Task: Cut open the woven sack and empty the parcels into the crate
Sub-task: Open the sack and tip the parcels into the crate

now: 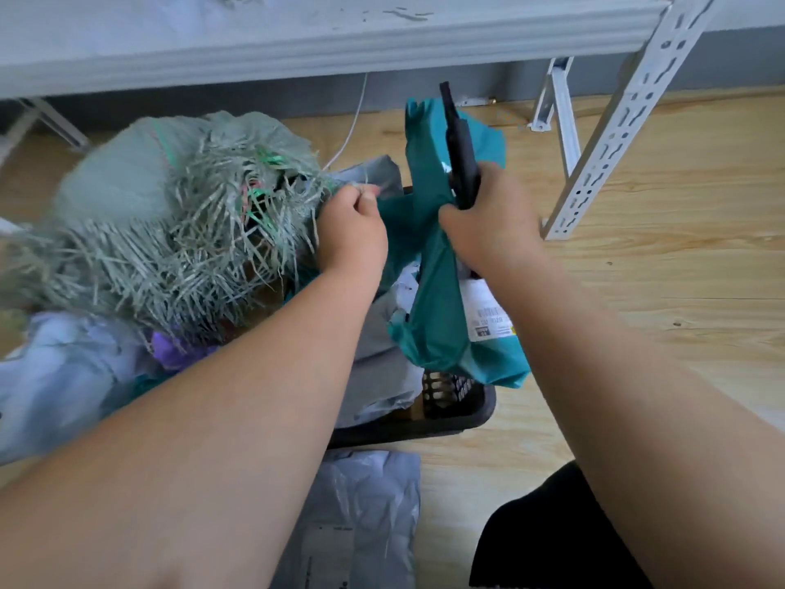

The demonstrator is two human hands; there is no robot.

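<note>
A pale green woven sack with a torn, frayed edge lies over the left of a black plastic crate. My left hand pinches frayed strands at the sack's opening. My right hand is shut on a black utility knife, which points up and away from me. A teal parcel with a white label hangs just behind the right hand, over the crate's right side. Grey parcels fill the crate. Whether the right hand also grips the teal parcel I cannot tell.
A grey parcel lies on the wooden floor in front of the crate. Pale blue and purple parcels sit at the left under the sack. A white shelf's slotted metal legs stand to the right. A white cable hangs behind.
</note>
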